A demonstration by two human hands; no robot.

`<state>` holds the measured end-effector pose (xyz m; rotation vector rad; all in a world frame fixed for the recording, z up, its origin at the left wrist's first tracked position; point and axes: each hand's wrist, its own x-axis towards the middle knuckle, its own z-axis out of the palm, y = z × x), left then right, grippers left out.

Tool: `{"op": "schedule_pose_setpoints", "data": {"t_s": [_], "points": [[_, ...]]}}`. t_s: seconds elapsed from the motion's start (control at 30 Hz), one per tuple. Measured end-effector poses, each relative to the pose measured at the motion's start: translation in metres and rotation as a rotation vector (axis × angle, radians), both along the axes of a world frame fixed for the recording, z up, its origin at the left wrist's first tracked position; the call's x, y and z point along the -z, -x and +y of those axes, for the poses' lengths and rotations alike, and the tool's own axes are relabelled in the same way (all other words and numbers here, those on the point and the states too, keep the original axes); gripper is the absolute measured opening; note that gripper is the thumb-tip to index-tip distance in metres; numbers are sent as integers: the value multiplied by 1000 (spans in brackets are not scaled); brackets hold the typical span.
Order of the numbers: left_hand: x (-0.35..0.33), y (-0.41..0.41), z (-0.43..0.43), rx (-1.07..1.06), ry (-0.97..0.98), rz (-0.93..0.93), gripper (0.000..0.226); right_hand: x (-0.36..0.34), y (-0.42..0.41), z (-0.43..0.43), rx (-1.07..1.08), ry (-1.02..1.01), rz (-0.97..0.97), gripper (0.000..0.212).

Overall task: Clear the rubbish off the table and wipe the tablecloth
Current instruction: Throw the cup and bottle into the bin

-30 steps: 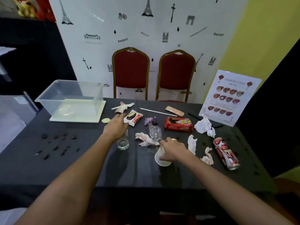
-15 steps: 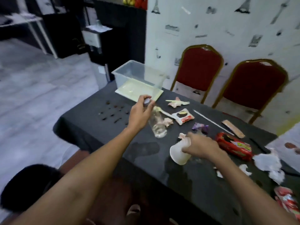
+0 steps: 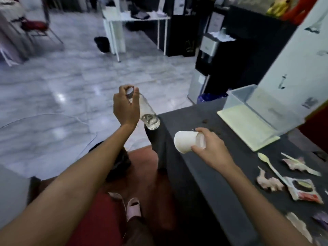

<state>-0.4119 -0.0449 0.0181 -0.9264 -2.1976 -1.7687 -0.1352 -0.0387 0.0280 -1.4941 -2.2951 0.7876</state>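
My left hand grips a clear plastic bottle by its capped neck and holds it tilted in the air, past the table's left end and above the floor. A white paper cup, lying on its side, is in my right hand above the left end of the black tablecloth. Rubbish lies on the cloth at the right: a pale plastic spoon, crumpled tissue, a red and white wrapper and a purple wrapper.
A clear plastic bin stands on a pale yellow lid at the table's far end. Dark crumbs dot the cloth near it. Beyond the table lie a marble floor, a white table and a black water dispenser. A foot in a slipper stands below.
The view has swung left, away from the chairs toward the room. Both hands have lifted off the table: the left carried the bottle out past the table's end, the right raised the cup.
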Motion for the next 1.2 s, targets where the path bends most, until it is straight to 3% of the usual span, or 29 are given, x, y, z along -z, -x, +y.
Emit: {"op": "schedule_pose_setpoints", "data": {"t_s": [0.17, 0.3, 0.5, 0.77, 1.07, 1.2], "points": [[55, 92, -24, -192, 204, -12, 32, 30, 120, 30, -152, 85, 65, 57], [116, 164, -41, -152, 438, -124, 35, 79, 220, 52, -217, 239, 29, 55], [194, 232, -75, -129, 635, -312, 36, 166, 335, 66, -204, 446, -79, 44], [274, 277, -74, -203, 784, -487, 43, 286, 436, 71, -286, 555, -219, 57], [449, 297, -57, -237, 827, -594, 20, 470, 492, 85, -360, 551, -357, 57], [525, 285, -51, -149, 944, -657, 17, 537, 495, 89, -457, 640, -394, 72]]}}
